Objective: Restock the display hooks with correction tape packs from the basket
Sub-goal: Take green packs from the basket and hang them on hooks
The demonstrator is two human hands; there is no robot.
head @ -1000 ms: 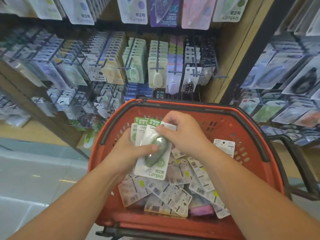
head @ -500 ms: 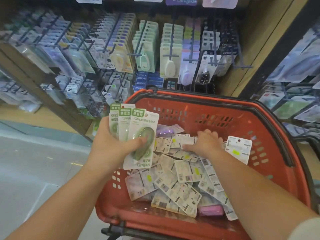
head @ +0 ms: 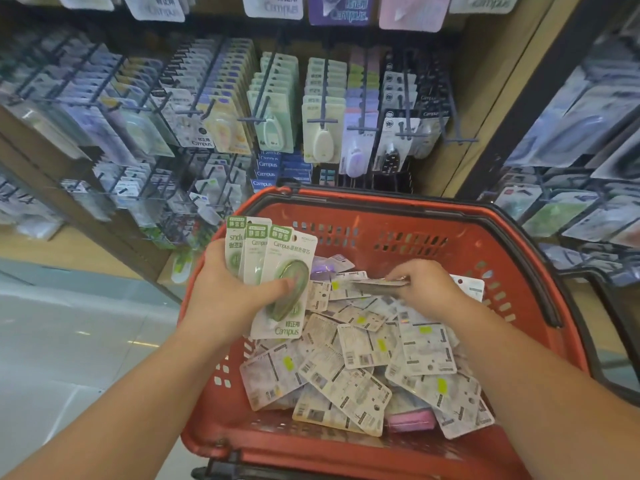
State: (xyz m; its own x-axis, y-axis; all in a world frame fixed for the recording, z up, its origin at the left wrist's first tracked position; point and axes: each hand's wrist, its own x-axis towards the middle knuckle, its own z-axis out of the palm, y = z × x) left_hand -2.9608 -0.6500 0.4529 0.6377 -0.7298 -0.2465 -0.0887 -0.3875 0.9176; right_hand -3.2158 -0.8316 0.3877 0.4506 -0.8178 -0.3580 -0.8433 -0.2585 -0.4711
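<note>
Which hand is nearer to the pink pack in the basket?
Right. The right hand pinches a grey pack beyond the pink pack; the left hand holds green packs over the basket's left rim.

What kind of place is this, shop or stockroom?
Most likely a stationery shop aisle: dark metal display hooks hung with carded correction tape packs, a red plastic shopping basket of loose packs, and the left hand gripping three green-labelled Campus packs.

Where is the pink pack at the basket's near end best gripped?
Pinch the pink pack by its exposed near edge, coming down from the person's side. It lies flat, with face-down packs overlapping its far and right edges, so likely only that strip is free.
</note>
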